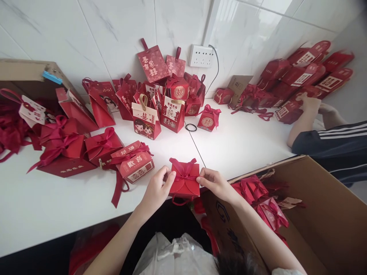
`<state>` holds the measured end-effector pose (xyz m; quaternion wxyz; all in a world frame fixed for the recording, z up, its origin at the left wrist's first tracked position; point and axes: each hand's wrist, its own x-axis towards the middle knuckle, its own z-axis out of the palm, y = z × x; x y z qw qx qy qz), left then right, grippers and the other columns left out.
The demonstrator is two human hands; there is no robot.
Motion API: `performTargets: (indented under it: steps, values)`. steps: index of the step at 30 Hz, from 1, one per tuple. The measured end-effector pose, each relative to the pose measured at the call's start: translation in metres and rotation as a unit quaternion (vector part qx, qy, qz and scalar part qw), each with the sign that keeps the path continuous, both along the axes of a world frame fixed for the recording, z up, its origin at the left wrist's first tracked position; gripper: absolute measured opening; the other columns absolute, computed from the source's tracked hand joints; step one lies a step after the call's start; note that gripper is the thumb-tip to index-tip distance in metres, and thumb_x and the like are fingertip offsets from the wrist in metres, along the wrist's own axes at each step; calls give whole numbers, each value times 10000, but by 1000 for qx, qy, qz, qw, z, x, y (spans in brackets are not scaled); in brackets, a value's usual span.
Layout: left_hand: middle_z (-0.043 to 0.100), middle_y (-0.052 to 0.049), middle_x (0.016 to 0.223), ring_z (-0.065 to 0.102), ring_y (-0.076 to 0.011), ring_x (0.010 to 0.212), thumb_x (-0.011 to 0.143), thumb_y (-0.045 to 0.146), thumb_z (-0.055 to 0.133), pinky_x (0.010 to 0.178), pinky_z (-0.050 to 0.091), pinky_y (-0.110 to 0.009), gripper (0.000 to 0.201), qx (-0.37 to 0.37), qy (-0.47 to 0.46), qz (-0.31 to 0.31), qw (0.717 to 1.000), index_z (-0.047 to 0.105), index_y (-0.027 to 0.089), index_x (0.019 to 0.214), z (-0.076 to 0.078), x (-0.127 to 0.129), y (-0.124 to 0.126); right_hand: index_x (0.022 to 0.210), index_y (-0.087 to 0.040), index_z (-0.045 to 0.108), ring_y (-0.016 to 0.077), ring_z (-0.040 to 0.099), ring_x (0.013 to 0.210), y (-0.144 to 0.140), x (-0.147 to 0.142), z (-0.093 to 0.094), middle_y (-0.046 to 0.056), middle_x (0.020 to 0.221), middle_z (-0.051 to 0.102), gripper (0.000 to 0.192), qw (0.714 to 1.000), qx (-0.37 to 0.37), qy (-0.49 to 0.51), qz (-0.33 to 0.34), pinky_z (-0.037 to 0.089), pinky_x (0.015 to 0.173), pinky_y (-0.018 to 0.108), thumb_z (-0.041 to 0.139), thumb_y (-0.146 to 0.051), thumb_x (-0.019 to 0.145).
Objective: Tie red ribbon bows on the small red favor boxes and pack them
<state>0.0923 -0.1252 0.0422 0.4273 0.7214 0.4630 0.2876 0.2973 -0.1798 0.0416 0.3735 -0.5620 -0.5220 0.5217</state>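
Note:
A red gift box (185, 183) with a ribbon bow on its top is at the table's front edge, between my two hands. My left hand (162, 183) pinches the box's left side, thumb on the upper face. On the opposite side, my right hand (213, 183) grips the right edge near the end of the bow. A dark red cord loop hangs from the box's near side. Left of my left hand lies a patterned red box (133, 162) tied with ribbon.
Several red gift boxes and bags (172, 110) stand against the tiled wall. At right, a cardboard carton (323, 214) holds more boxes. Another person's hand (311, 105) touches stacked red boxes (304, 76). A power socket (202, 56) is on the wall.

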Motion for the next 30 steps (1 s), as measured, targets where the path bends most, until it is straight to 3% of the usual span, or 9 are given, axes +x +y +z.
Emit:
performTargets:
  steps: [7,10,13,16,18,20,22,24,30]
  values:
    - [369,48,599,382,-113,552,894,376,352,535,334,-235,295,9,-3,-7,1000,328,214,649,-2,-1,-1,654,-197,447,122,458,637,3,0,-9,-28,657,494,352,994,-11,107,1,363,650,274,609,-480,786]
    - [356,51,597,367,-109,544,897,378,353,529,326,-234,295,1,-9,-9,1000,328,213,653,-4,-1,-1,642,-194,448,116,465,635,4,6,-7,-26,663,509,360,994,-13,107,25,372,640,269,611,-484,779]
    - [341,51,598,360,-106,545,895,379,369,523,325,-229,300,-8,-16,-10,1000,322,210,652,-6,-1,-1,671,-186,509,129,503,653,12,17,7,-9,677,549,340,998,3,-11,60,407,644,277,596,-496,780]
    - [354,47,600,378,-110,550,888,385,394,523,346,-229,305,-3,-18,-8,1000,330,210,647,-9,0,0,777,-181,590,153,557,724,32,19,29,24,764,614,289,981,93,-170,7,441,698,294,572,-468,803]
    - [417,32,650,441,-126,620,876,356,431,595,401,-245,257,49,-19,4,999,370,208,675,-12,1,0,820,-179,633,172,583,789,50,10,40,55,855,646,294,960,133,-247,3,445,742,304,533,-454,833]
    - [493,3,766,502,-155,766,858,297,474,733,439,-289,146,132,-28,18,991,427,207,754,-15,2,0,787,-171,666,181,597,782,69,-4,43,69,856,662,326,950,109,-286,69,445,738,303,530,-463,834]
    - [524,-24,873,516,-176,891,850,241,492,839,436,-332,56,193,-42,16,980,451,206,834,-16,2,-1,767,-162,677,176,603,756,84,-17,39,60,819,674,307,952,63,-264,142,445,720,293,571,-448,805]
    - [533,-36,920,522,-180,940,857,206,485,876,437,-346,31,210,-51,1,976,461,206,877,-17,2,-1,756,-155,669,159,596,726,93,-26,31,37,769,671,268,964,40,-203,168,441,697,278,609,-415,769]
    - [532,-74,1134,470,-198,1158,867,127,419,1005,396,-374,197,208,-58,-54,975,525,198,1018,-18,-1,-2,648,-149,600,78,443,524,92,-25,19,-48,571,542,278,995,9,-91,51,322,518,227,656,-418,689]
